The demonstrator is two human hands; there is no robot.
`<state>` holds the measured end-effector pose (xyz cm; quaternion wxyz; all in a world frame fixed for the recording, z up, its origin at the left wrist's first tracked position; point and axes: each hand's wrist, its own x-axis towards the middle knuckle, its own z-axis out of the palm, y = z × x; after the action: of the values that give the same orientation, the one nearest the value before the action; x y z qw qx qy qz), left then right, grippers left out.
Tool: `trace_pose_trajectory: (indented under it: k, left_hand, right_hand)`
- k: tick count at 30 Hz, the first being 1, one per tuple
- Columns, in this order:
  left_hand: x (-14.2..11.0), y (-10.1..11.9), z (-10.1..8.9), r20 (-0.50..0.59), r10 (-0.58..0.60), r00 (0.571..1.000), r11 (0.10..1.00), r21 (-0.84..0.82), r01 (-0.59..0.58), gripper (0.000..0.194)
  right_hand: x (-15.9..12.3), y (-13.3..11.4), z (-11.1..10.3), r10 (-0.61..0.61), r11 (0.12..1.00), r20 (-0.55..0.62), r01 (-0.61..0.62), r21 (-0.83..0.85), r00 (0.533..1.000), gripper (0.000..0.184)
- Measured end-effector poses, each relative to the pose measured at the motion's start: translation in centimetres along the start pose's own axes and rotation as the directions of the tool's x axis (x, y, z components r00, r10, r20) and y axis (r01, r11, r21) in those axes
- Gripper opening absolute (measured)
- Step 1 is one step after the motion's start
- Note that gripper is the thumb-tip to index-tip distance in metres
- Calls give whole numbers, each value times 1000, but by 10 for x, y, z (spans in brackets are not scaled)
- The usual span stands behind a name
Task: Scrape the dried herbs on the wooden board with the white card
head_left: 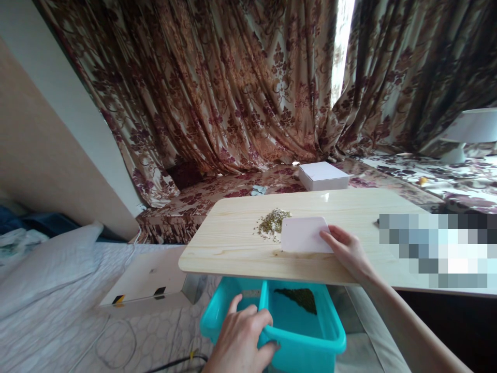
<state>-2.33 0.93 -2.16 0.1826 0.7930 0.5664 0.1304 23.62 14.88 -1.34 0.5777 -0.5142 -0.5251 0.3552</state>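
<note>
My right hand [349, 252] grips a flat white plastic scraper [305, 234] by its right end, holding it low over a pale wooden table [225, 248]. Just left of the scraper lies a loose pile of small green beans mixed with paler grains [274, 221]. Below the table's front edge, my left hand [244, 336] is closed over the front rim of a turquoise two-compartment tub [301, 336], near its divider. Green beans [301, 299] lie in the right compartment. A few pale grains [251, 293] show in the left one, partly hidden by my fingers.
A white box [324, 176] stands beyond the table, beside a small pale cloth [258, 190]. Left of the tub, a white carton [151, 274] lies on the bed cover, with a cable [182, 358] in front. A lamp [471, 127] stands far right. A blurred patch covers the table's right end.
</note>
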Motion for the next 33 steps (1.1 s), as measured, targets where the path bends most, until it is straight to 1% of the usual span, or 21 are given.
trace_pose_trajectory:
  k: [11, 17, 19, 23, 25, 30, 33]
  left_hand:
    - [1, 1, -1, -3, -5, 1000, 1000, 3, 5, 11]
    - [3, 0, -2, 31, -21, 999, 999, 28, 20, 13]
    - [4, -1, -2, 50, -35, 998, 999, 32, 34, 14]
    - [4, 1, -3, 52, -52, 997, 998, 32, 50, 15]
    - [3, 2, -4, 55, -50, 997, 998, 33, 48, 14]
    - [2, 1, -3, 54, -37, 998, 999, 40, 35, 14]
    - [2, -1, -2, 48, -34, 998, 999, 43, 32, 14]
  right_hand:
    - [-2, -3, 3, 15, 1000, 61, -16, 15, 998, 37]
    - [3, 1, 2, 5, 1000, -50, -5, 9, 999, 34]
    - [5, 1, 4, 14, 1000, -47, -14, 13, 999, 32]
    - [5, 1, 9, 15, 1000, -47, -14, 15, 999, 30]
    - [5, 1, 11, 10, 1000, -59, -10, 2, 998, 30]
    - [2, 1, 10, -5, 1000, -32, 5, 0, 999, 32]
    - [1, 0, 9, -7, 1000, -40, 7, 7, 999, 30]
